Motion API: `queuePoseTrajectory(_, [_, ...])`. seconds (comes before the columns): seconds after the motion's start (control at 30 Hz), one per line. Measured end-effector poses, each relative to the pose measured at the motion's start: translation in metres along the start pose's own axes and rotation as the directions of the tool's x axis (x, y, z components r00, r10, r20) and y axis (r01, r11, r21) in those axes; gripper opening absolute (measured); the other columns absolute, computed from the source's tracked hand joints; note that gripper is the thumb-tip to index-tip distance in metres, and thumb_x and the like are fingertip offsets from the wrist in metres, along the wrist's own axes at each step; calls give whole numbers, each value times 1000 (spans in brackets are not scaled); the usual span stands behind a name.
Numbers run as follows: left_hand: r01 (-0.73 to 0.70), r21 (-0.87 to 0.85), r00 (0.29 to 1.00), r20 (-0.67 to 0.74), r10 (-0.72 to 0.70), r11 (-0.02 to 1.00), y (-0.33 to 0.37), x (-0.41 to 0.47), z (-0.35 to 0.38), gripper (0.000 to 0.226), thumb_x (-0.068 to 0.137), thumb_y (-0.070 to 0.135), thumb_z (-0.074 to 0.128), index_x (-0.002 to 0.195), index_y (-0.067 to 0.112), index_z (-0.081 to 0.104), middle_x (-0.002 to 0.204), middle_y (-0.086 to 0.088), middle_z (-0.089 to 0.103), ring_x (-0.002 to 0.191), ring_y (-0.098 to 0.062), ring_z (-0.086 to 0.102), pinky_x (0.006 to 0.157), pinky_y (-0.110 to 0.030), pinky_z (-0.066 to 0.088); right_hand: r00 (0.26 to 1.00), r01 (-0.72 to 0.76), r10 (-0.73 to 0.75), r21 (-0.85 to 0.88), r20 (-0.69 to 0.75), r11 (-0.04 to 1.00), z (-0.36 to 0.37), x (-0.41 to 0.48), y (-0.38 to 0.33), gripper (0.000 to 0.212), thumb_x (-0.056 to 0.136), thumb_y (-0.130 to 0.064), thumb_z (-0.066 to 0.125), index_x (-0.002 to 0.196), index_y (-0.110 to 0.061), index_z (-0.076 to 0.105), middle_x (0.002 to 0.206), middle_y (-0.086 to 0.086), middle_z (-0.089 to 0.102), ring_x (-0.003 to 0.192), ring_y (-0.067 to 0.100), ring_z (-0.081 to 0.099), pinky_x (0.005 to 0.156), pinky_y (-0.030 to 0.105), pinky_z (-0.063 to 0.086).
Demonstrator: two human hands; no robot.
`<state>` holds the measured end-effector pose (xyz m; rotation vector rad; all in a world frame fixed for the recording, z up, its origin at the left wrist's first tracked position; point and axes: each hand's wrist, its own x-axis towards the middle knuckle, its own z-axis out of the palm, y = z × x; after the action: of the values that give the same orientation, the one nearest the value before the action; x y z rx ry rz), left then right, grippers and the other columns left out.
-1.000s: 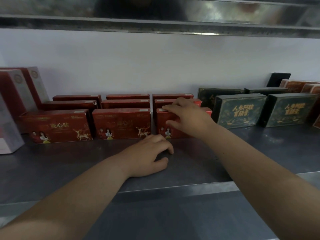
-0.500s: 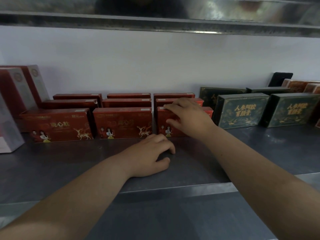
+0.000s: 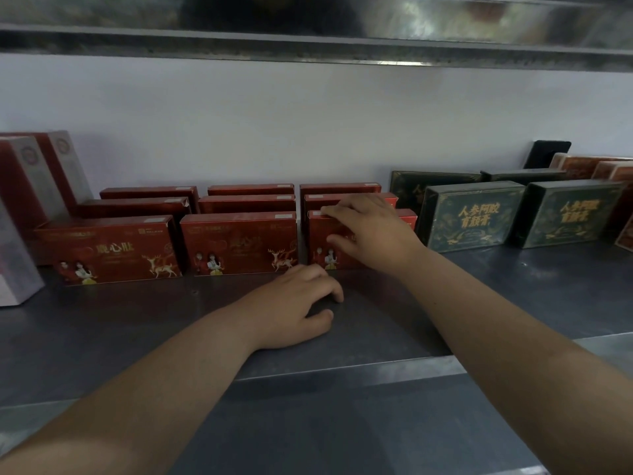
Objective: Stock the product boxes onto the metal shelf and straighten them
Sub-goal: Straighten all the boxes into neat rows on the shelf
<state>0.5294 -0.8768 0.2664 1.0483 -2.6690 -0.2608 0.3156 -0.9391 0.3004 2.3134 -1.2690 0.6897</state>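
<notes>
I have 1 view, a wide-angle camera on the person's head, facing forward and slightly down into a metal shelf (image 3: 513, 296). It sits near: both forearms (image 3: 191, 368) run up from the bottom edge, red boxes (image 3: 239, 241) stand mid-frame against a white wall (image 3: 308, 125), and an upper shelf (image 3: 308, 46) crosses the top.

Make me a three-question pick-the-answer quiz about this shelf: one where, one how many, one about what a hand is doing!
1. Where does the left hand rest? A) grey metal shelf B) green box C) tall red carton
2. How many flat red cardboard boxes stand in the front row? A) two B) three C) five
3. The right hand is: A) hanging free B) gripping the rightmost front red box C) lifting a green box
Answers: 1A, it lies on bare shelf; 2B, three fronts side by side; 3B, fingers over top, thumb on front.
</notes>
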Motion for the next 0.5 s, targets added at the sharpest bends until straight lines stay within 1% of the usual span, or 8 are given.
queuePoseTrajectory(0.13, [4, 0, 1000, -2, -4, 1000, 1, 0, 0, 28, 98, 40, 52, 126, 39, 52, 126, 18, 40, 119, 1, 33, 97, -20, 32, 1000, 7, -8, 17, 11, 1000, 0, -2, 2, 60, 90, -53, 53, 139, -19, 59, 129, 6, 64, 123, 30, 58, 105, 54, 45])
queuePoseTrajectory(0.23, [14, -8, 1000, 8, -14, 1000, 1, 0, -1, 29, 98, 40, 52, 126, 39, 52, 126, 18, 39, 119, 1, 33, 98, -21, 33, 1000, 26, -26, 16, 15, 1000, -2, -5, 1, 61, 89, -54, 49, 139, -19, 58, 135, 8, 62, 128, 31, 56, 108, 54, 43])
queuePoseTrajectory(0.33, [12, -4, 1000, 3, -12, 1000, 0, -1, -1, 29, 98, 40, 53, 127, 38, 52, 127, 17, 40, 120, 0, 33, 98, -21, 33, 998, 42, -41, 8, -40, 999, -8, -13, 1, 55, 90, -45, 54, 137, -17, 61, 136, 11, 61, 130, 33, 54, 110, 53, 41])
queuePoseTrajectory(0.43, [6, 6, 1000, 1, -6, 1000, 0, 0, 0, 30, 98, 40, 52, 127, 37, 52, 127, 16, 41, 121, -3, 34, 101, -24, 33, 983, 101, -98, 8, -153, 995, -19, -36, -4, 40, 90, -30, 60, 126, -15, 69, 130, 8, 65, 128, 32, 55, 108, 49, 42])
queuePoseTrajectory(0.5, [5, 10, 1000, 6, -5, 1000, -1, 1, 2, 31, 98, 40, 51, 129, 37, 52, 128, 16, 41, 122, -3, 34, 101, -24, 33, 983, 115, -107, 45, -146, 992, -28, -60, -12, 32, 89, -26, 61, 118, -16, 72, 123, 4, 67, 123, 27, 59, 104, 44, 45])
